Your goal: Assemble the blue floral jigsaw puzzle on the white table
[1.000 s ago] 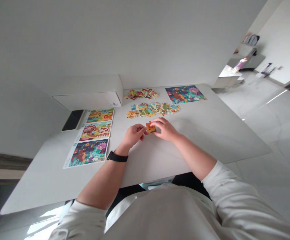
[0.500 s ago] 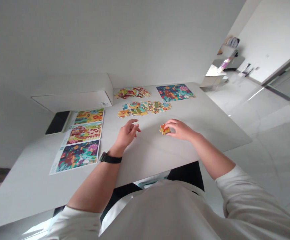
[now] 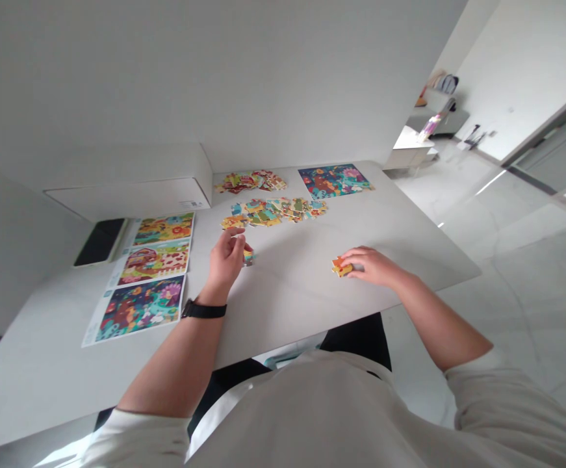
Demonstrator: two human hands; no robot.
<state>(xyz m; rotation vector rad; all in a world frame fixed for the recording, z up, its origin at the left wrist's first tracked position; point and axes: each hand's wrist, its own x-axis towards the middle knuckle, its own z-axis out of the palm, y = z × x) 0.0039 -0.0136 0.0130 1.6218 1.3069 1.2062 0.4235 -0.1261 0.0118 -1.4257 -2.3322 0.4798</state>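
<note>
My right hand (image 3: 368, 265) is closed on an orange and yellow puzzle piece (image 3: 342, 268) at the right of the table. My left hand (image 3: 227, 257), with a black watch on its wrist, has its thumb and fingers around a small puzzle piece (image 3: 248, 256) with teal and grey on it; part of that piece is hidden by the fingers. Just beyond the left hand lies a spread pile of yellow, green and blue puzzle pieces (image 3: 275, 211). Behind it is a second pile of red and cream pieces (image 3: 251, 181).
A dark blue, colourful puzzle (image 3: 334, 181) lies flat at the back right. On the left are three picture sheets, with a farm sheet (image 3: 154, 261) in the middle. A dark-screened phone or tablet (image 3: 100, 242) lies beside them, before a white box (image 3: 131, 195) against the wall.
My right hand has slid its orange and yellow piece to the right and nearer me. My left hand has moved left, and a puzzle piece now shows at its fingers. The view has shifted slightly.
</note>
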